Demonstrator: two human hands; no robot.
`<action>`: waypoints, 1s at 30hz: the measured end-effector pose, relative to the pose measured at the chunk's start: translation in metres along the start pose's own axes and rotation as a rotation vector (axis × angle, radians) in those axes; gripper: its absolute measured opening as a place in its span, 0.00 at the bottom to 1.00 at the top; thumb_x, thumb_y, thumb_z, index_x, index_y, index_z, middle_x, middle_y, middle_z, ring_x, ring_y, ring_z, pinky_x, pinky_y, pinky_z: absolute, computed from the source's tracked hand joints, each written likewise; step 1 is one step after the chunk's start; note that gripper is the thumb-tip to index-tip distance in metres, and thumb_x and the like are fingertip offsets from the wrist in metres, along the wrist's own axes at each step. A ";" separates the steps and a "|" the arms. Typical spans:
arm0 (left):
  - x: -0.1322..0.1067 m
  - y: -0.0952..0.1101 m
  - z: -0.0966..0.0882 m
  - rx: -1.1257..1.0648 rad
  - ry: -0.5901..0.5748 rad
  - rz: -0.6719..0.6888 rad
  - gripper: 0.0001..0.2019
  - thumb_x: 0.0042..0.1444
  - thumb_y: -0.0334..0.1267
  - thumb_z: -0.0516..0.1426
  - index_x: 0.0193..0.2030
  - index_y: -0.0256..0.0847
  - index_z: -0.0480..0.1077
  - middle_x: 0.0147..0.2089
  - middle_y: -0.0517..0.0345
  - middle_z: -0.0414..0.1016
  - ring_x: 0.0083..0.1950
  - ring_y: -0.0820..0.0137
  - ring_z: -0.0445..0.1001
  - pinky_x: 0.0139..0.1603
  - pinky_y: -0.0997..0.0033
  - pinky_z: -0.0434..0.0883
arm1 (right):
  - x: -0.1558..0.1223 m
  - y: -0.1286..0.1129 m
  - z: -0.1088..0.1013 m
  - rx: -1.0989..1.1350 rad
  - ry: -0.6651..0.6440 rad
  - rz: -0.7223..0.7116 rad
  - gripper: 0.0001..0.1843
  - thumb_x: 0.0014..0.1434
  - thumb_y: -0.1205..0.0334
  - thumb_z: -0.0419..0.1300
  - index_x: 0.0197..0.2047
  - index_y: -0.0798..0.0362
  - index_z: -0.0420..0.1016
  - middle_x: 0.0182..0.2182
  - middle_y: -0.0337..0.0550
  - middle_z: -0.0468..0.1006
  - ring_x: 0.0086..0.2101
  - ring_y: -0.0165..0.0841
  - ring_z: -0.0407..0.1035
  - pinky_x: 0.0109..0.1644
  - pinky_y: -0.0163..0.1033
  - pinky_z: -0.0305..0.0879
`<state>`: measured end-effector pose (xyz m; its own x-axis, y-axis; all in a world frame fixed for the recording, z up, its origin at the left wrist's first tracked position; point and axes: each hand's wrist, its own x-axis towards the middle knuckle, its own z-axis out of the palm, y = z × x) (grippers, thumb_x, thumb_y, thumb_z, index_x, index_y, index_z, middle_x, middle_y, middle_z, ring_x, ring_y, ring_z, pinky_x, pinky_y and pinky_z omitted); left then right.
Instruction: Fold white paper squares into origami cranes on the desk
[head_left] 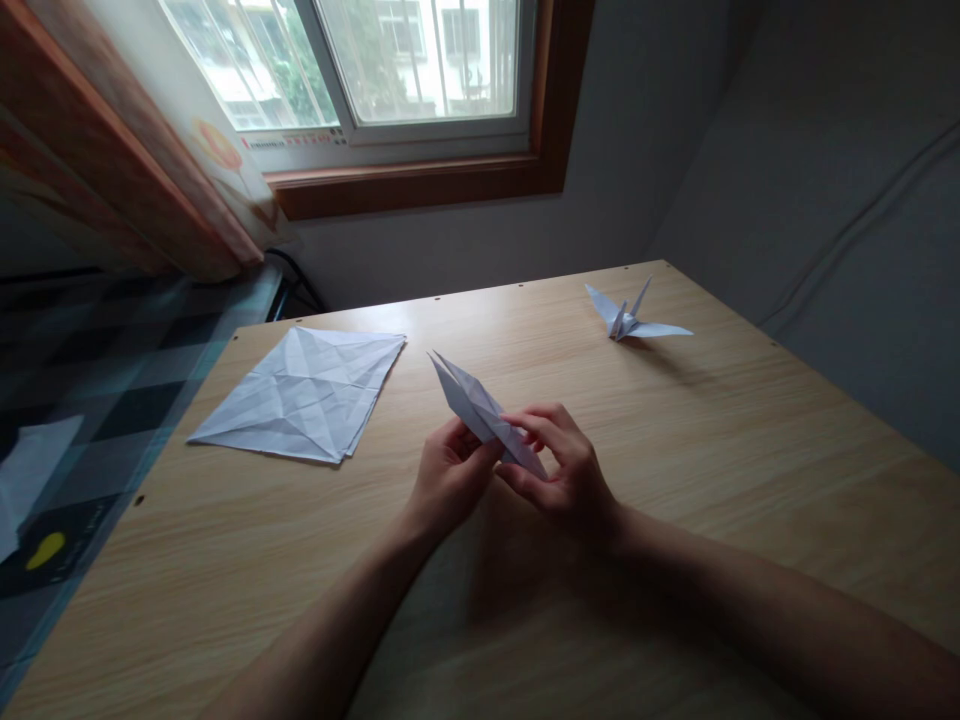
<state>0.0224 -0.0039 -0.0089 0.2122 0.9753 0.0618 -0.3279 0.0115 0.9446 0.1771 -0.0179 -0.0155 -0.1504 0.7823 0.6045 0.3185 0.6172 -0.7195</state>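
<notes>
Between my two hands is a piece of folded white paper (466,398), long and narrow, with two separate points at its far left end. My left hand (452,470) grips its lower left side, the thumb lying along the paper near its middle. On the right, my right hand (566,465) pinches the near end, fingers over the top edge and thumb underneath. The paper is held above the wooden table (720,460), tilted up toward the left. Part of it is hidden behind my fingers.
A finished-looking paper crane (626,325) stands at the table's far right. Creased square sheets of white paper (307,390) lie stacked at the left. Beyond the left edge is a checked cloth (161,340) with another white sheet (37,470). A window and curtain are behind.
</notes>
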 end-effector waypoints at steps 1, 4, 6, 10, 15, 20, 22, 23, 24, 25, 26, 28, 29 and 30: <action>0.000 0.000 0.000 -0.007 0.002 0.004 0.11 0.49 0.37 0.67 0.38 0.35 0.75 0.33 0.54 0.80 0.33 0.68 0.78 0.37 0.69 0.75 | 0.000 0.000 0.000 -0.004 -0.019 -0.010 0.21 0.57 0.61 0.64 0.55 0.50 0.70 0.45 0.48 0.71 0.42 0.37 0.70 0.44 0.44 0.73; 0.000 -0.002 0.000 -0.019 0.015 0.013 0.13 0.47 0.36 0.68 0.39 0.35 0.74 0.35 0.54 0.80 0.36 0.67 0.79 0.41 0.69 0.75 | -0.002 0.001 0.000 -0.039 -0.016 -0.017 0.19 0.61 0.64 0.59 0.56 0.50 0.72 0.45 0.48 0.71 0.45 0.38 0.70 0.48 0.45 0.72; 0.001 -0.002 -0.001 -0.026 0.018 0.010 0.14 0.47 0.35 0.68 0.40 0.34 0.74 0.37 0.52 0.81 0.39 0.64 0.79 0.42 0.67 0.75 | -0.003 0.001 0.000 -0.097 -0.012 -0.035 0.19 0.62 0.63 0.58 0.57 0.51 0.72 0.45 0.49 0.71 0.43 0.38 0.69 0.47 0.46 0.72; 0.000 -0.002 0.000 -0.005 0.023 -0.002 0.12 0.47 0.34 0.67 0.38 0.34 0.74 0.37 0.51 0.81 0.39 0.64 0.80 0.41 0.68 0.75 | -0.003 0.000 0.001 -0.256 -0.031 -0.129 0.26 0.59 0.55 0.63 0.59 0.54 0.70 0.45 0.52 0.71 0.43 0.41 0.69 0.46 0.48 0.73; 0.000 -0.001 0.001 0.012 0.001 0.008 0.11 0.48 0.35 0.67 0.37 0.34 0.74 0.36 0.52 0.81 0.37 0.66 0.79 0.40 0.69 0.75 | -0.004 0.001 0.001 -0.342 -0.033 -0.163 0.23 0.62 0.59 0.59 0.60 0.53 0.69 0.43 0.51 0.73 0.41 0.40 0.70 0.44 0.47 0.74; 0.000 -0.001 0.000 0.054 0.024 0.003 0.10 0.47 0.34 0.67 0.36 0.33 0.75 0.36 0.51 0.81 0.38 0.64 0.79 0.41 0.68 0.74 | -0.004 0.001 -0.001 -0.416 -0.083 -0.220 0.20 0.63 0.63 0.57 0.57 0.57 0.71 0.41 0.53 0.76 0.41 0.41 0.70 0.43 0.47 0.73; 0.000 -0.002 -0.001 0.069 0.029 0.016 0.11 0.46 0.34 0.67 0.37 0.34 0.76 0.36 0.52 0.81 0.39 0.65 0.78 0.43 0.68 0.74 | -0.004 0.001 -0.001 -0.447 -0.086 -0.255 0.17 0.62 0.66 0.56 0.54 0.58 0.73 0.40 0.53 0.77 0.40 0.41 0.70 0.42 0.46 0.72; 0.000 -0.002 -0.002 0.069 0.031 0.023 0.12 0.46 0.34 0.68 0.38 0.34 0.76 0.37 0.52 0.81 0.39 0.65 0.78 0.44 0.68 0.73 | -0.004 0.001 -0.001 -0.456 -0.084 -0.266 0.16 0.62 0.67 0.56 0.52 0.58 0.74 0.40 0.52 0.77 0.39 0.40 0.70 0.42 0.46 0.72; 0.000 -0.002 -0.002 0.065 0.032 0.028 0.13 0.45 0.35 0.68 0.39 0.34 0.77 0.38 0.52 0.81 0.39 0.66 0.78 0.45 0.68 0.73 | -0.003 0.001 -0.001 -0.457 -0.078 -0.268 0.15 0.62 0.68 0.55 0.51 0.58 0.75 0.39 0.51 0.77 0.39 0.40 0.69 0.41 0.45 0.71; 0.000 -0.003 -0.003 0.058 0.032 0.032 0.14 0.45 0.36 0.68 0.40 0.34 0.77 0.39 0.51 0.81 0.40 0.65 0.78 0.45 0.67 0.73 | -0.003 0.001 -0.001 -0.448 -0.066 -0.260 0.14 0.62 0.68 0.55 0.49 0.57 0.75 0.38 0.51 0.78 0.38 0.39 0.69 0.41 0.45 0.71; 0.001 -0.003 -0.003 0.049 0.031 0.034 0.15 0.45 0.36 0.68 0.40 0.35 0.77 0.39 0.51 0.81 0.40 0.65 0.77 0.45 0.67 0.73 | -0.003 0.001 0.000 -0.430 -0.051 -0.242 0.13 0.62 0.69 0.54 0.47 0.56 0.76 0.37 0.50 0.78 0.37 0.38 0.69 0.41 0.44 0.70; 0.001 -0.005 -0.005 0.029 0.024 0.036 0.15 0.46 0.38 0.68 0.41 0.35 0.77 0.39 0.51 0.80 0.41 0.65 0.77 0.46 0.66 0.73 | -0.003 0.001 0.000 -0.372 -0.016 -0.187 0.11 0.62 0.69 0.53 0.43 0.56 0.76 0.34 0.48 0.78 0.36 0.38 0.69 0.41 0.43 0.69; 0.001 -0.006 -0.006 0.021 0.018 0.036 0.15 0.46 0.39 0.68 0.41 0.35 0.77 0.38 0.51 0.80 0.41 0.64 0.77 0.46 0.65 0.73 | -0.002 0.000 0.000 -0.338 -0.001 -0.148 0.11 0.62 0.69 0.52 0.41 0.55 0.75 0.33 0.47 0.78 0.35 0.37 0.69 0.41 0.43 0.68; 0.002 -0.007 -0.007 0.017 0.012 0.035 0.15 0.47 0.40 0.68 0.40 0.35 0.77 0.37 0.52 0.80 0.40 0.64 0.77 0.45 0.65 0.73 | -0.001 0.000 0.000 -0.302 0.009 -0.100 0.10 0.62 0.69 0.52 0.40 0.54 0.75 0.33 0.46 0.78 0.35 0.37 0.69 0.40 0.42 0.67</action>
<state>0.0186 -0.0009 -0.0174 0.1897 0.9776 0.0909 -0.3192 -0.0262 0.9473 0.1771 -0.0192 -0.0161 -0.1874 0.7172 0.6712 0.5658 0.6373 -0.5231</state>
